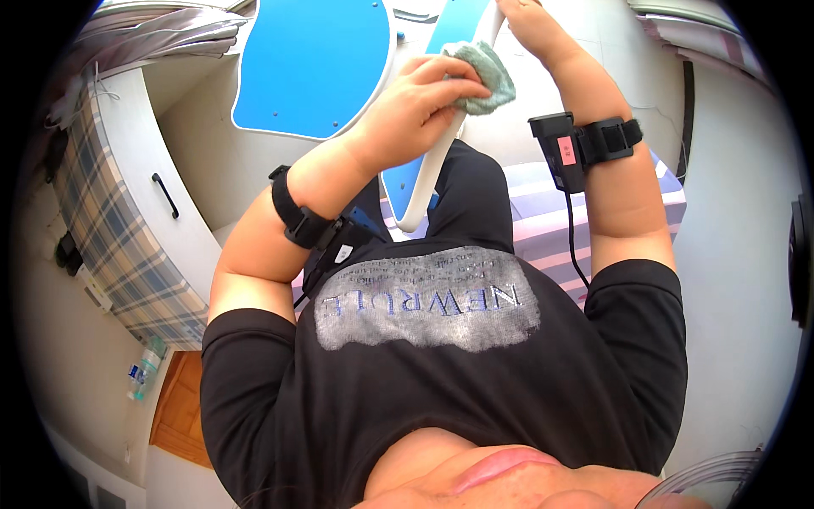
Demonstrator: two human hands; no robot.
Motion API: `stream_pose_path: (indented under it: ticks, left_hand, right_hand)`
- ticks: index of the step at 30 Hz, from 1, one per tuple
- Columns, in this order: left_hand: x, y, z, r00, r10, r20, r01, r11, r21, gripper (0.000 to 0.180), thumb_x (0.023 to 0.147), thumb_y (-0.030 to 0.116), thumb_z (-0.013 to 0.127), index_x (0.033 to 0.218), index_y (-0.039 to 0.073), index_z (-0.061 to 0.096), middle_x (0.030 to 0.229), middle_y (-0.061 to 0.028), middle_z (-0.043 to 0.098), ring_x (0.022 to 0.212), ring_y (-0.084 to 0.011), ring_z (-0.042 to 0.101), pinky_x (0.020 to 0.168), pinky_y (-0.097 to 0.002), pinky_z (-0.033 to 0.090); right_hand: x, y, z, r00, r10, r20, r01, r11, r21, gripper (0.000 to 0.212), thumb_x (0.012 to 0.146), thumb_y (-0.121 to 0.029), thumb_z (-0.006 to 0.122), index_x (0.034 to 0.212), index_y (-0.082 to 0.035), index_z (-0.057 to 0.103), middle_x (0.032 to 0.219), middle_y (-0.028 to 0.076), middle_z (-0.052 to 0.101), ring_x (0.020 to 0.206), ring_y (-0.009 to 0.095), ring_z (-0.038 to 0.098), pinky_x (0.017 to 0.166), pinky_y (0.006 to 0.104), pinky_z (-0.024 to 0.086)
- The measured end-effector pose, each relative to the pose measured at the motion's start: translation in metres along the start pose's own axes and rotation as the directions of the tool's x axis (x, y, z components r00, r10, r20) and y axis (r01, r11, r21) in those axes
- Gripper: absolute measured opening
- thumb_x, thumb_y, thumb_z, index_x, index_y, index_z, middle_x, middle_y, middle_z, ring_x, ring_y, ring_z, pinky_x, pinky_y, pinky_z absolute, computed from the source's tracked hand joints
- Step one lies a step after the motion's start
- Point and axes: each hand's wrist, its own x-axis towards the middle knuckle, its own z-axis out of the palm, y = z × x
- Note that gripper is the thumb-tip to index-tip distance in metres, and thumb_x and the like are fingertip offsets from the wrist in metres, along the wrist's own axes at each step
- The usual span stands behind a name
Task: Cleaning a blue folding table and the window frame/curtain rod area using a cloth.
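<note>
My left hand is closed round a folded pale green cloth. It presses the cloth against the white rim of a narrow-looking blue panel, which I see nearly edge-on. The panel slants from between my thighs up to the top of the view, its rounded lower end near my lap. At its far end my right hand grips the rim, with part of the fingers cut off by the picture's upper edge.
Left of the panel is a broad blue board with a white border and small screws. A white cabinet with a black handle and a plaid cover stands at left. Behind my legs is a striped purple-and-pink seat. Black devices are strapped to both forearms.
</note>
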Motion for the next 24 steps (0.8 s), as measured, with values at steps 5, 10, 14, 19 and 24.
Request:
stream_pose_path:
  ticks: [5, 10, 14, 19, 24]
  left_hand:
    - [-0.027, 0.016, 0.001, 0.996, 0.044, 0.082, -0.046, 0.999, 0.019, 0.036, 0.073, -0.006, 0.056, 0.103, 0.010, 0.067, 0.109, -0.0064, 0.058, 0.109, -0.0284, 0.051, 0.095, -0.0378, 0.041]
    - [-0.046, 0.030, -0.009, 0.999, 0.033, 0.037, -0.038, 0.993, 0.116, 0.033, 0.072, -0.006, 0.056, 0.097, 0.011, 0.070, 0.111, -0.0073, 0.060, 0.111, -0.0289, 0.050, 0.096, -0.0385, 0.041]
    - [-0.073, 0.032, 0.013, 1.000, 0.014, -0.004, -0.013, 0.983, 0.181, 0.035, 0.073, -0.003, 0.058, 0.098, 0.018, 0.071, 0.123, -0.0069, 0.056, 0.115, -0.0305, 0.048, 0.099, -0.0388, 0.039]
    - [-0.091, 0.042, 0.012, 0.999, -0.036, 0.031, 0.032, 0.992, 0.126, 0.033, 0.074, 0.000, 0.058, 0.098, 0.018, 0.072, 0.123, -0.0065, 0.054, 0.115, -0.0302, 0.047, 0.100, -0.0391, 0.039]
    - [-0.112, 0.052, 0.011, 0.997, -0.036, 0.063, 0.031, 0.997, 0.069, 0.030, 0.072, -0.002, 0.056, 0.091, 0.015, 0.072, 0.117, -0.0069, 0.055, 0.111, -0.0287, 0.049, 0.097, -0.0373, 0.040]
  right_hand:
    - [0.001, 0.000, -0.005, 0.995, -0.053, -0.081, 0.048, 0.997, -0.058, 0.073, 0.101, -0.029, 0.038, 0.146, 0.002, -0.012, 0.144, 0.032, 0.029, 0.137, 0.038, 0.028, 0.112, 0.0321, 0.023]
    - [-0.033, -0.049, -0.003, 0.940, 0.334, 0.064, -0.340, 0.924, 0.176, 0.075, 0.097, -0.043, 0.046, 0.148, -0.007, 0.006, 0.133, 0.021, 0.046, 0.121, 0.032, 0.047, 0.097, 0.0432, 0.039]
    - [-0.063, -0.071, 0.020, 0.868, 0.460, 0.187, -0.486, 0.863, 0.135, 0.060, 0.094, -0.050, 0.048, 0.137, -0.009, 0.041, 0.130, 0.011, 0.051, 0.112, 0.024, 0.054, 0.086, 0.0463, 0.046]
    - [-0.063, -0.061, 0.028, 0.913, 0.405, 0.048, -0.408, 0.905, 0.119, 0.058, 0.094, -0.045, 0.048, 0.129, -0.001, 0.033, 0.119, 0.016, 0.055, 0.102, 0.026, 0.058, 0.084, 0.0406, 0.049]
    - [-0.050, -0.042, 0.039, 0.927, 0.357, -0.114, -0.351, 0.934, 0.064, 0.058, 0.090, -0.039, 0.051, 0.123, 0.005, 0.032, 0.111, 0.020, 0.056, 0.095, 0.028, 0.060, 0.076, 0.0433, 0.052]
